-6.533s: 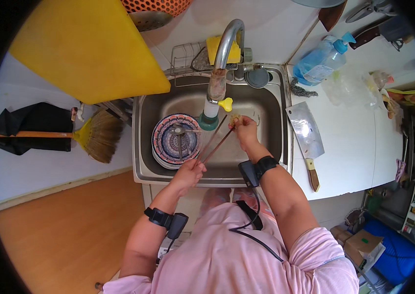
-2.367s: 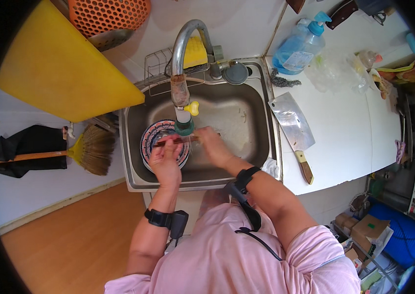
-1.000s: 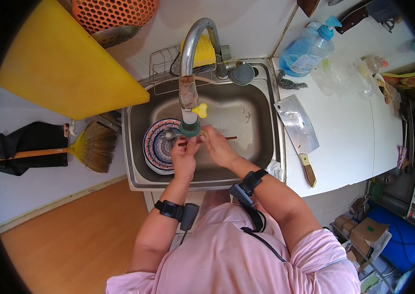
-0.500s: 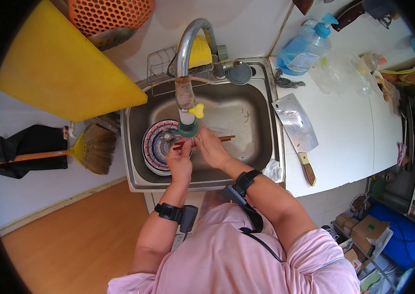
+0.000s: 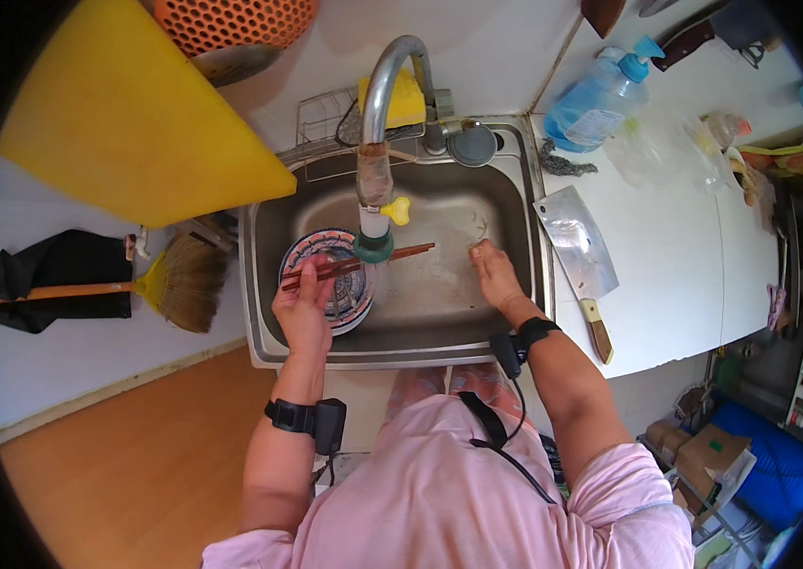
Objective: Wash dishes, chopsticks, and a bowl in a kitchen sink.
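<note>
My left hand [image 5: 303, 305] is closed round the near end of a bundle of reddish-brown chopsticks [image 5: 408, 252]. They slant to the right, passing by the green-tipped faucet nozzle [image 5: 373, 248]. Beneath them, on the left of the steel sink [image 5: 420, 357], sits a patterned blue, red and white dish [image 5: 361, 305], partly covered by my left hand. Apart from the chopsticks, over the sink's right side, my right hand [image 5: 496, 275] has its fingers curled together. Whether anything small is inside them is hidden.
A cleaver [image 5: 576, 245] lies on the white counter right of the sink, near a blue soap bottle [image 5: 599, 104] and dark scouring mesh [image 5: 567, 163]. A yellow board [image 5: 136, 114] juts in at the left. Behind the faucet, a wire rack holds a yellow sponge [image 5: 401, 100].
My hands have parted. The left has moved left with the chopsticks, now over the dish; the right has let go of them and moved right across the sink.
</note>
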`<action>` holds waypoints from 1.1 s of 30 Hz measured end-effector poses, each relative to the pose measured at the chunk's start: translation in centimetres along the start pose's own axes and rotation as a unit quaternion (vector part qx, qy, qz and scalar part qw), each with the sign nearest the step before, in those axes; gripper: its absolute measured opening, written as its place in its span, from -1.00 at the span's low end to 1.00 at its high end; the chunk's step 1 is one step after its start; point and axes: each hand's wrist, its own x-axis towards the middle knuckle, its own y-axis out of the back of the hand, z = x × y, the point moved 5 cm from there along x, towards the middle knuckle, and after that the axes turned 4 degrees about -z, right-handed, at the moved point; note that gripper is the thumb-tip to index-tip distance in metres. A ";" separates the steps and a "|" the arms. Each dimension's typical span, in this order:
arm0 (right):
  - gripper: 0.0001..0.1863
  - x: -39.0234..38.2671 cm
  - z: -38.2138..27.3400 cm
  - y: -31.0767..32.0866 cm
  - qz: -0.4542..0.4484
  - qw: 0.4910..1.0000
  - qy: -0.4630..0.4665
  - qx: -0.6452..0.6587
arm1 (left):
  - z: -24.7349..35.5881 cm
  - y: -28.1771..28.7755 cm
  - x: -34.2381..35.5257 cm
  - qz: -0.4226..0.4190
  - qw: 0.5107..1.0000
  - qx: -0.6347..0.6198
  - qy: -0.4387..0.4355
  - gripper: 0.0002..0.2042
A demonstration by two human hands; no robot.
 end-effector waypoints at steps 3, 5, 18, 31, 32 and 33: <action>-0.81 0.4 -0.9 0.4 0.051 0.999 -0.007 0.014 | -1.6 -0.8 -0.2 0.002 0.999 -0.011 0.041 -0.82; -0.77 0.4 -3.5 -1.2 0.056 0.996 0.075 -0.004 | -4.1 -1.5 -0.2 -0.009 0.998 -0.031 0.051 -0.82; -0.70 -1.0 -10.0 -5.4 0.061 0.950 0.256 -0.167 | -5.4 -4.0 -1.8 0.077 0.984 -0.093 0.128 -0.92; -0.85 0.8 -7.9 -4.7 0.024 0.919 0.309 -0.244 | -4.0 -1.2 -1.5 0.034 0.993 -0.069 0.085 -0.84; -0.85 0.6 -7.3 -4.0 0.024 0.919 0.310 -0.242 | -3.7 -0.9 -1.5 0.036 0.994 -0.068 0.084 -0.84; -0.86 0.6 -6.5 -3.2 -0.014 0.925 0.281 -0.256 | -3.5 -0.6 -1.5 0.031 0.994 -0.060 0.087 -0.84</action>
